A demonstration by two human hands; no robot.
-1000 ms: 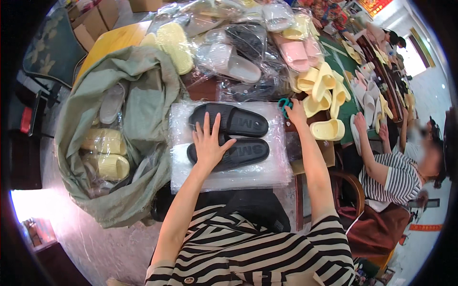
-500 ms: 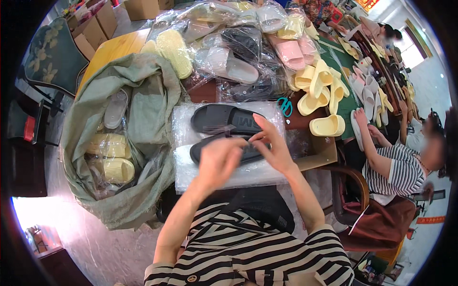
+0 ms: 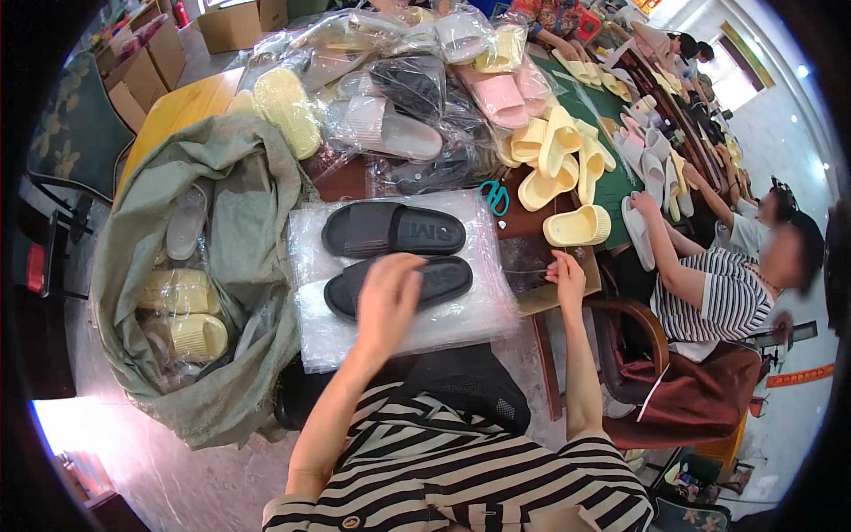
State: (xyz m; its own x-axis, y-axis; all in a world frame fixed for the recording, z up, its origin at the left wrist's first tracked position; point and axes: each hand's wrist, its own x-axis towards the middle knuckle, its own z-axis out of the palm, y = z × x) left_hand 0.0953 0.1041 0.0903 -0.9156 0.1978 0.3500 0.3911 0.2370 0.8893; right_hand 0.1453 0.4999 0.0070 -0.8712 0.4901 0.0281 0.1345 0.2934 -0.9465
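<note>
Two black slide sandals lie side by side, the farther slide (image 3: pixel 430 230) and the nearer slide (image 3: pixel 441 279), on a stack of clear plastic bags (image 3: pixel 399 337). My left hand (image 3: pixel 386 301) is over the strap end of the nearer slide and partly hides it. Motion smears its fingers, so whether it grips anything does not show. Off to the right of the bags, my right hand (image 3: pixel 567 273) is closed in a pinch. A thin, pale strand (image 3: pixel 529 270) runs leftward from its fingertips.
A green sack (image 3: pixel 248 408) with bagged slippers stands at left. Bagged slippers (image 3: pixel 390 129) are heaped behind the stack. Teal scissors (image 3: pixel 494 199), a yellow slipper (image 3: pixel 576 227) and a carton edge (image 3: pixel 554 303) lie near my right hand. A co-worker (image 3: pixel 709 284) sits at right.
My hands, close together over the slides before, are now apart. The right has moved right, off the bags, with the strand; the left stays over the nearer slide. The whole view has shifted slightly.
</note>
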